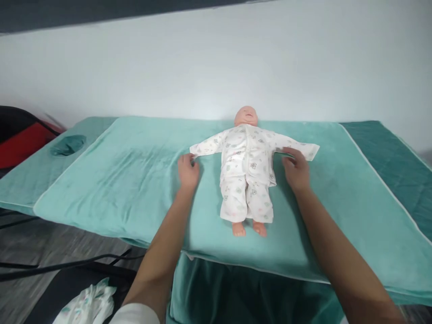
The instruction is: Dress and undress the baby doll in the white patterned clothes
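A baby doll (pixel 247 168) in a white printed romper lies on its back on a teal towel (pixel 128 175), head toward the wall, arms spread, bare feet toward me. My left hand (pixel 187 171) rests on the towel at the cuff of the doll's sleeve, fingers curled and pinching the cuff edge. My right hand (pixel 296 170) lies on the doll's other sleeve, fingers bent and pressed onto the fabric near the forearm.
The towel covers a padded table (pixel 384 153) in darker teal set against a white wall. A face hole (pixel 67 145) shows at the table's left end. A red and black object (pixel 23 135) stands far left. Crumpled printed cloth (pixel 89 303) and black cables lie on the floor.
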`<state>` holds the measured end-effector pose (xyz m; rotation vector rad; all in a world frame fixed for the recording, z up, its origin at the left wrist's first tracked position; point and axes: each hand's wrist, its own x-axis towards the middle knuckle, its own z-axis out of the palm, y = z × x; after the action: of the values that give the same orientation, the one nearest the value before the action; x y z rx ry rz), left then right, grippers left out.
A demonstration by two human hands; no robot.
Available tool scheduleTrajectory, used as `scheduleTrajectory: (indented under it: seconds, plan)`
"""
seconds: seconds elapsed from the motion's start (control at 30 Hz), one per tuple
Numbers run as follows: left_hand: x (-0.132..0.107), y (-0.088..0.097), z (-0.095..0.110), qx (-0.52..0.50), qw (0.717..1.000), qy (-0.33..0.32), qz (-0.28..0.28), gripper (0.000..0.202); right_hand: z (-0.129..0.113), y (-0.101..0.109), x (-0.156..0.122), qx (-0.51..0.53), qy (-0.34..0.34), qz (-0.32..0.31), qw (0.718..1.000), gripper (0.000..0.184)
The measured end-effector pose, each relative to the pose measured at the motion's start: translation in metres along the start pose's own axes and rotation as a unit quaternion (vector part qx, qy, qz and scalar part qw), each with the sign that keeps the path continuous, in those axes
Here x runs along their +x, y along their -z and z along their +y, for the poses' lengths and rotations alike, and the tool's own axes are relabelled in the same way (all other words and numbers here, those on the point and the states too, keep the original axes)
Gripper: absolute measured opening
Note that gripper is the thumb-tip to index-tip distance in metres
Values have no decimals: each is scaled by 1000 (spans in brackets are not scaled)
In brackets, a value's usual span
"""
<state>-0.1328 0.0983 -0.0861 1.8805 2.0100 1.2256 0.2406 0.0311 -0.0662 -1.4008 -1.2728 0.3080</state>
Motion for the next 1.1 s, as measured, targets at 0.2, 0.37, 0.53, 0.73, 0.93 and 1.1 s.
scheduleTrajectory:
  seconds: [0.2, 0.37, 0.53, 0.73, 0.93, 1.1]
  plan:
    - [13, -1, -12, 96, 994, -10, -44, 57, 55, 64, 36, -282, -72, 100, 952, 40]
    - [16, -7, -11, 90, 995, -17, -45, 46, 54, 64, 40, -258, -194, 96, 942, 44]
    - [17, -8, -18, 12, 999, -37, -25, 42, 51, 59, 37, -209, -184, 108, 954, 41]
    - [21, -9, -14, -35, 999, -5, -18, 30, 52, 60, 34, -153, -135, 127, 971, 54]
    - [40, -19, -19, -100, 995, 13, -16, 31, 50, 59, 32, -169, -76, 113, 976, 42]
    - [43, -26, -25, -134, 991, 1, 17, 33, 47, 58, 34, -205, -73, 129, 968, 35]
